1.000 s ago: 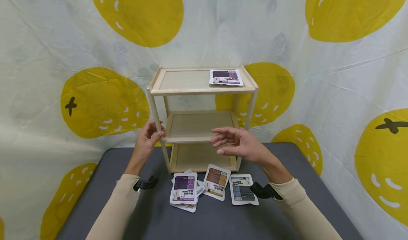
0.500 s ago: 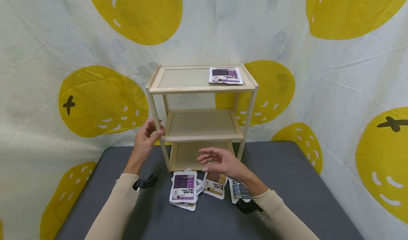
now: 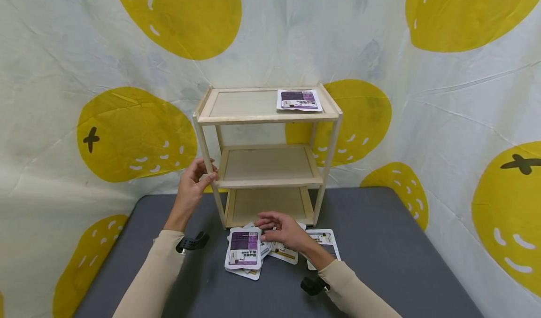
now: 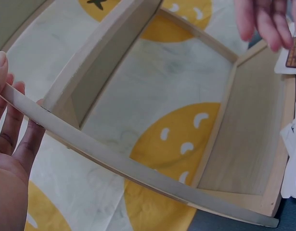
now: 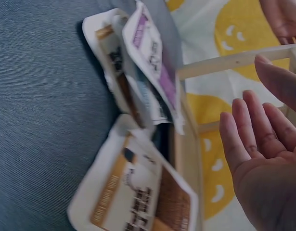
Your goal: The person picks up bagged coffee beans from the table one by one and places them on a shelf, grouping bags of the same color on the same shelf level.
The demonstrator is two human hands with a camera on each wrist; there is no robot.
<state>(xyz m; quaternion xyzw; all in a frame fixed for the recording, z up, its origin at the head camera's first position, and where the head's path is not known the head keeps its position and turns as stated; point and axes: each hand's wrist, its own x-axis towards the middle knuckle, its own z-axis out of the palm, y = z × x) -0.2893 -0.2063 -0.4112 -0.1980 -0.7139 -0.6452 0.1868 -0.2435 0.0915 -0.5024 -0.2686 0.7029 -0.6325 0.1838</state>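
In the head view, just one packet (image 3: 299,100) is up on the wooden shelf (image 3: 245,104), near the right edge of its top board, while the other packets (image 3: 244,250) lie on the table (image 3: 363,243) before the shelf's front edge. In the left wrist view, the left hand (image 4: 8,178) loosely grips a shelf post (image 4: 104,143) between thumb and fingers. In the right wrist view, the right hand (image 5: 265,163), fingers relaxed and apart, holds nothing beside the packets.

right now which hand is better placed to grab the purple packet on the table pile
The right hand, probably: it holds nothing and is close to the purple packet, while the left hand, farther off, holds the shelf post.
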